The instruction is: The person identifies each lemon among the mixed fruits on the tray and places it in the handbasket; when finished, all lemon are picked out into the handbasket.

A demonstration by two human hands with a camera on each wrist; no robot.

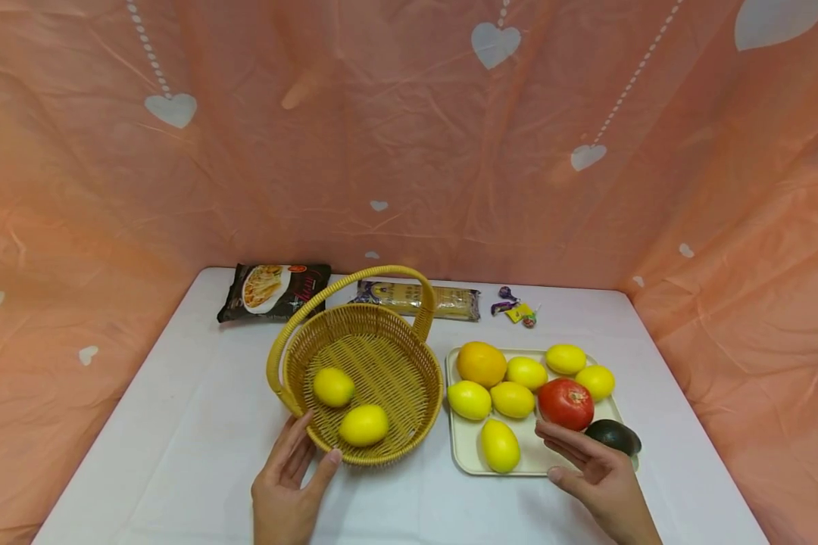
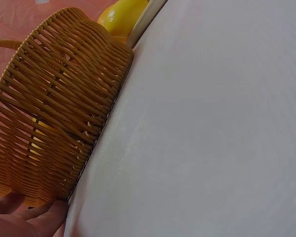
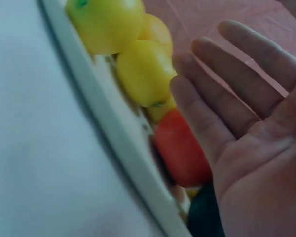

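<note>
White tabletop, peach backdrop. Right hand open, empty, palm up; lone lemon at nine o'clock, long axis twelve-to-six. Left hand flat against basket, nothing held.

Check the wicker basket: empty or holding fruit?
Holding fruit. The basket stands upright with two lemons inside; the left hand touches its near rim.

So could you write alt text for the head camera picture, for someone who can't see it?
A person's left hand touches the rim of a wicker basket holding two lemons, while the open right hand hovers over a tray of lemons, an orange, a tomato and an avocado.
</note>
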